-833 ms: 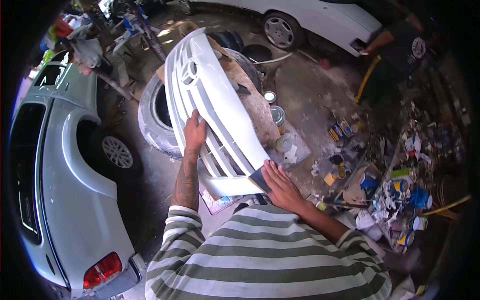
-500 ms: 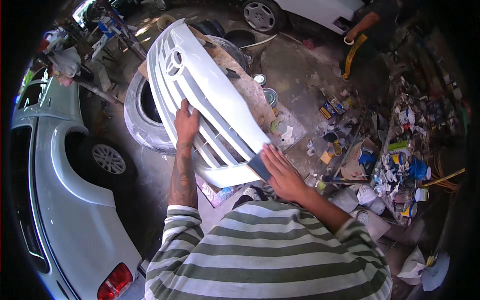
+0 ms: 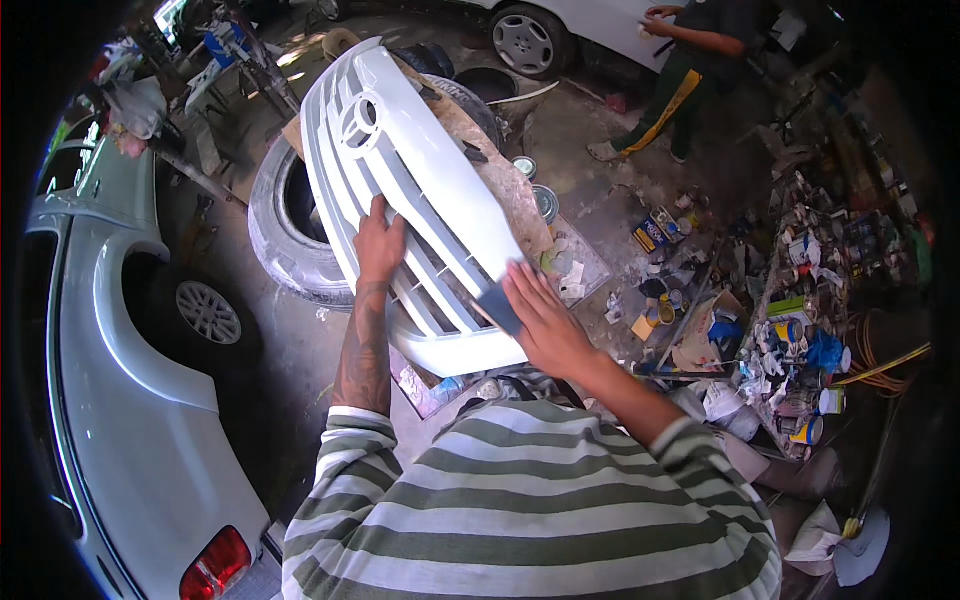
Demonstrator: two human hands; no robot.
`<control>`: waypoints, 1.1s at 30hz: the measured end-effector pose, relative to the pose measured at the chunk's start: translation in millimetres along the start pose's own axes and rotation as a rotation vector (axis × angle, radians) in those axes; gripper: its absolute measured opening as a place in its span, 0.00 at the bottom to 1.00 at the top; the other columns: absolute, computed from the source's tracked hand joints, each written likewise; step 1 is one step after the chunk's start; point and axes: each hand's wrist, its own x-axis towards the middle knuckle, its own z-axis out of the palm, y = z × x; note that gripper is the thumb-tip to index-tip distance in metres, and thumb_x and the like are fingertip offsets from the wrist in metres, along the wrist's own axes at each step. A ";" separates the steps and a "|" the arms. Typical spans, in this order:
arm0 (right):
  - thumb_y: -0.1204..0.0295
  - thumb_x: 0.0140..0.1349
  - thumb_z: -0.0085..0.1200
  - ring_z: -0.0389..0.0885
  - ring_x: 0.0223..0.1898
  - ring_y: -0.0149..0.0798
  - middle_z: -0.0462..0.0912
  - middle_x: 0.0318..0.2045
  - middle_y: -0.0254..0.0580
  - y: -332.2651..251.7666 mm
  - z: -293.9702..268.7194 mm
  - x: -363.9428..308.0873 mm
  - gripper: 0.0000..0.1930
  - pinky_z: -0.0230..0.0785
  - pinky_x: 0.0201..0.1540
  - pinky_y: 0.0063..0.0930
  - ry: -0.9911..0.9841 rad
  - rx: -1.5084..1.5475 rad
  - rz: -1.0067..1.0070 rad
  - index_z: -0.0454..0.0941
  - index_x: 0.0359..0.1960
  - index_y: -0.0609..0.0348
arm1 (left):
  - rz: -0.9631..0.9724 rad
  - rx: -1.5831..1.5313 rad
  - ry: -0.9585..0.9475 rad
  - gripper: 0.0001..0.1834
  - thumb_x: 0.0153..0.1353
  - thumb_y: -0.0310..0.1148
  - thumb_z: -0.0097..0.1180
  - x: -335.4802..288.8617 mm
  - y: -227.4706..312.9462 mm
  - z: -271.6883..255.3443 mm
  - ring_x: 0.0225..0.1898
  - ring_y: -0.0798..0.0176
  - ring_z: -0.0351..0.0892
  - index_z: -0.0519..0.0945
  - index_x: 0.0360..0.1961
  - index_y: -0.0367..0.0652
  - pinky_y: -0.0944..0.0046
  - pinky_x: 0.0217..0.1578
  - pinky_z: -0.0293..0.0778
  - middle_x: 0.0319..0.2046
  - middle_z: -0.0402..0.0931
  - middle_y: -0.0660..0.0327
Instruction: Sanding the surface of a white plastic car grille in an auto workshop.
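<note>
A white car grille (image 3: 437, 140) with a round emblem opening lies slanted in front of me, on a worn board (image 3: 518, 205) over old tyres. My left hand (image 3: 380, 248) holds the grille at its middle slats, the fingers hooked over a slat and their tips partly hidden. In my right hand (image 3: 546, 322) is a dark sheet of sandpaper (image 3: 496, 306). The fingers, close together, press it flat against the grille's near right end. Part of the sheet sticks out to the left of the fingers.
A scuffed tyre (image 3: 272, 225) stands under the grille's left side. To the left is a silver car (image 3: 140, 400); a white car (image 3: 600, 25) stands at the back. Another person (image 3: 690, 75) is beside it. Cans, rags and litter (image 3: 790, 330) crowd the right side.
My right hand has slid the sandpaper up and left along the grille's end. The left hand stays on the slats. The other person has moved closer to the white car.
</note>
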 end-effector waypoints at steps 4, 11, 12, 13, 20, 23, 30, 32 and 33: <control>0.79 0.60 0.44 0.49 0.76 0.61 0.51 0.76 0.59 5.1 -1.7 33.4 0.37 0.42 0.77 0.50 0.028 -0.035 -0.053 0.53 0.74 0.64 | 0.140 -0.017 0.106 0.28 0.61 0.43 0.52 2.9 -11.9 7.5 0.47 0.39 0.78 0.72 0.61 0.47 0.44 0.50 0.71 0.41 0.81 0.44; 0.83 0.59 0.48 0.83 0.55 0.49 0.83 0.53 0.58 14.3 -50.7 -18.8 0.23 0.74 0.58 0.36 0.404 0.338 0.302 0.76 0.58 0.67 | 0.019 0.020 0.014 0.29 0.62 0.45 0.51 -0.9 -6.7 -3.1 0.48 0.39 0.77 0.71 0.62 0.45 0.41 0.51 0.68 0.40 0.82 0.46; 0.82 0.58 0.49 0.85 0.50 0.46 0.85 0.48 0.55 18.4 -60.1 -17.9 0.21 0.76 0.53 0.35 0.415 0.351 0.363 0.79 0.54 0.66 | 0.016 0.018 0.013 0.29 0.62 0.45 0.51 1.2 -7.0 -2.2 0.48 0.40 0.77 0.71 0.62 0.46 0.41 0.51 0.68 0.40 0.82 0.46; 0.81 0.57 0.51 0.87 0.46 0.43 0.87 0.44 0.52 20.2 -66.5 -15.2 0.18 0.77 0.49 0.33 0.426 0.365 0.425 0.81 0.50 0.65 | 0.013 0.017 0.011 0.29 0.62 0.46 0.51 1.7 -7.6 -1.6 0.47 0.40 0.77 0.71 0.62 0.46 0.41 0.51 0.68 0.40 0.82 0.46; 0.59 0.52 0.73 0.85 0.32 0.48 0.85 0.30 0.49 6.2 -16.0 3.9 0.20 0.75 0.36 0.39 0.267 0.121 0.384 0.81 0.34 0.63 | -0.023 0.002 0.023 0.29 0.61 0.45 0.51 0.5 1.4 -1.2 0.46 0.41 0.78 0.72 0.62 0.47 0.43 0.50 0.69 0.39 0.82 0.46; 0.59 0.51 0.73 0.84 0.31 0.53 0.84 0.28 0.50 2.8 -14.0 9.7 0.19 0.74 0.35 0.41 0.259 0.225 0.448 0.80 0.31 0.62 | 0.013 0.012 0.095 0.28 0.61 0.45 0.51 -1.1 -6.1 0.7 0.47 0.42 0.78 0.73 0.62 0.47 0.44 0.49 0.69 0.38 0.82 0.47; 0.55 0.50 0.73 0.82 0.30 0.58 0.83 0.27 0.55 2.8 -8.5 48.9 0.22 0.72 0.34 0.44 0.288 0.228 0.530 0.78 0.27 0.63 | -0.035 0.006 0.042 0.29 0.60 0.47 0.51 -0.3 -0.5 0.2 0.47 0.42 0.78 0.72 0.62 0.49 0.43 0.49 0.69 0.38 0.82 0.48; 0.56 0.50 0.73 0.82 0.29 0.57 0.83 0.27 0.54 2.2 -7.4 40.8 0.21 0.73 0.34 0.44 0.283 0.222 0.535 0.79 0.27 0.63 | -0.009 0.006 0.077 0.30 0.60 0.47 0.51 0.4 -2.9 1.2 0.47 0.42 0.78 0.72 0.62 0.49 0.42 0.49 0.69 0.37 0.82 0.48; 0.56 0.50 0.73 0.83 0.29 0.57 0.83 0.27 0.54 1.3 -3.2 34.6 0.21 0.73 0.34 0.43 0.280 0.222 0.540 0.79 0.28 0.62 | -0.042 -0.002 0.041 0.29 0.60 0.47 0.51 -0.9 -4.5 -0.3 0.48 0.42 0.78 0.72 0.62 0.49 0.41 0.50 0.68 0.37 0.82 0.48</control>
